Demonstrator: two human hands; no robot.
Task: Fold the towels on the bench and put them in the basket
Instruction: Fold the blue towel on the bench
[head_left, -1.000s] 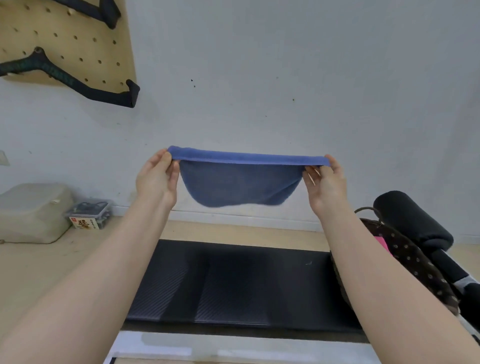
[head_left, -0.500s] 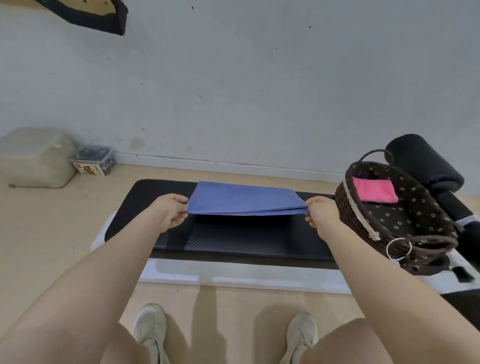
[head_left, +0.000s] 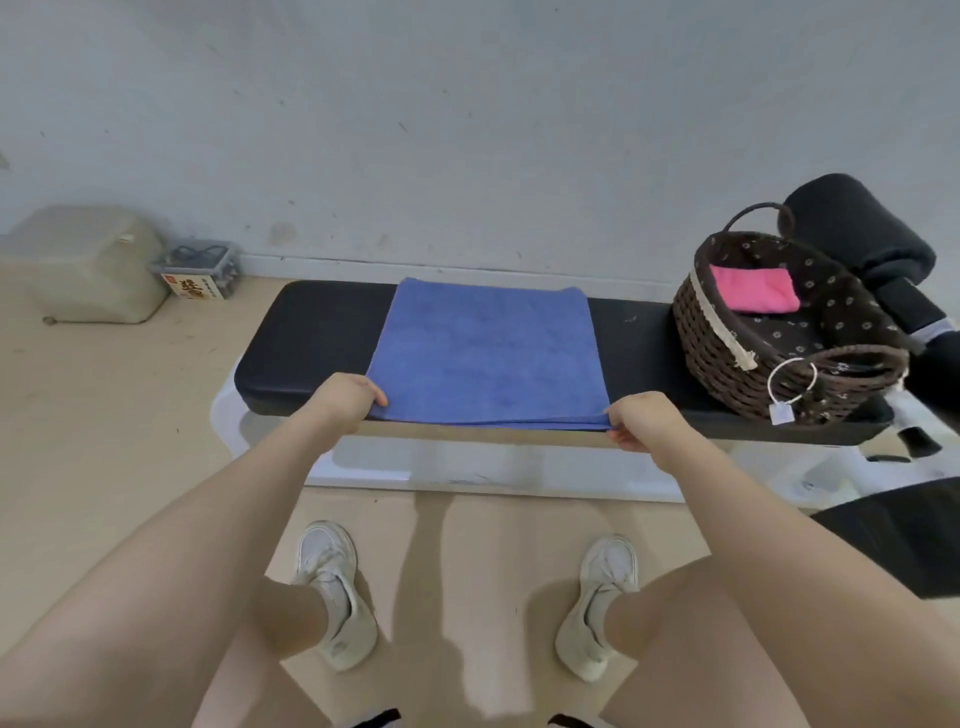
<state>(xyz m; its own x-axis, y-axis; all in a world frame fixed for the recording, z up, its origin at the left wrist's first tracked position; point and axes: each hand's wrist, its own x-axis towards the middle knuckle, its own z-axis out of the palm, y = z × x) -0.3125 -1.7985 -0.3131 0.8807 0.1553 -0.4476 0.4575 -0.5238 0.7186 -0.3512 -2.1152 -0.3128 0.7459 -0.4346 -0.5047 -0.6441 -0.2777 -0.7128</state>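
Note:
A blue towel (head_left: 488, 353) lies flat, folded in layers, across the middle of the black padded bench (head_left: 311, 332). My left hand (head_left: 345, 397) pinches its near left corner at the bench's front edge. My right hand (head_left: 641, 421) pinches the near right corner. A dark wicker basket (head_left: 737, 358) with a dotted lining stands on the right end of the bench, apart from the towel. A folded pink towel (head_left: 753, 288) lies inside it.
A black roller pad (head_left: 852, 228) sits behind the basket at the far right. On the floor at the left stand a beige container (head_left: 88, 260) and a small clear box (head_left: 200, 270). My feet in white shoes (head_left: 332, 587) are below the bench. The wall is just behind.
The blue towel, held up in the air a second ago, has come down and now lies flat on the bench. Both hands keep hold of its near corners. The view has tilted down.

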